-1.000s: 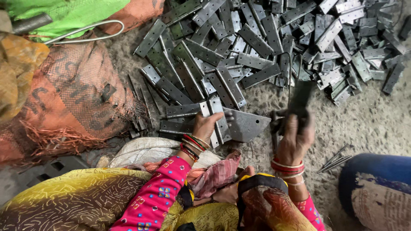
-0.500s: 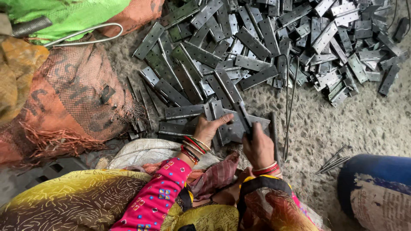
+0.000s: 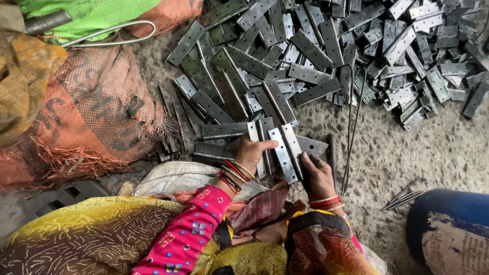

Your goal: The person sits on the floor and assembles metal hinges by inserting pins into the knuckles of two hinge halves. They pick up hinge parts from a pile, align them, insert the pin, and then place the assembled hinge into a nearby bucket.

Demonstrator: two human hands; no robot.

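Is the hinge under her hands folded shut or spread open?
Spread open: the hinge lies flat, both leaves either side of its knuckle, left hand and right hand on it.

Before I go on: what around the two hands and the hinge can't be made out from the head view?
- Left hand: palm and fingertips hidden beneath it, so its grip is unclear.
- Hinge: near end hidden beneath right hand.
- Pin in the hinge knuckle: too small to tell.
- Blue object: cut by the frame edge.

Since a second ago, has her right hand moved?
Yes. The right hand came down from the hinge pile toward the body, and now rests on the hinge beside the left hand.
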